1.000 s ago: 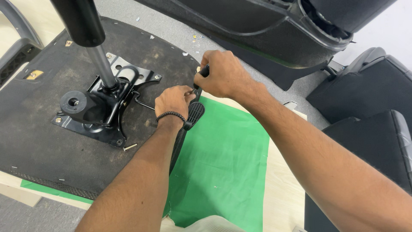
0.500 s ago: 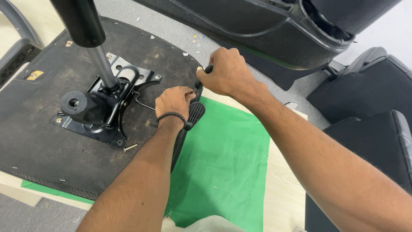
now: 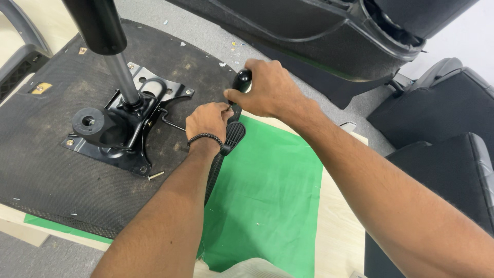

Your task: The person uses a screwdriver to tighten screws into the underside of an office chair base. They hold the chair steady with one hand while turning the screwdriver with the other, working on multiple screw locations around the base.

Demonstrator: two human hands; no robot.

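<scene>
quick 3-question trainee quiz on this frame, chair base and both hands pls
1. True or false: the right hand grips a black rounded tool handle.
2. What does the left hand rest on? A) the green cloth B) the edge of the upturned seat base C) the grey floor
3. Fill in: a loose ____ lies on the seat base just below the black metal plate.

Key
1. True; the fingers close round its top.
2. B; its fingers pinch near the tool's shaft, by a ribbed black lever paddle.
3. Bolt; small and silver.
</scene>
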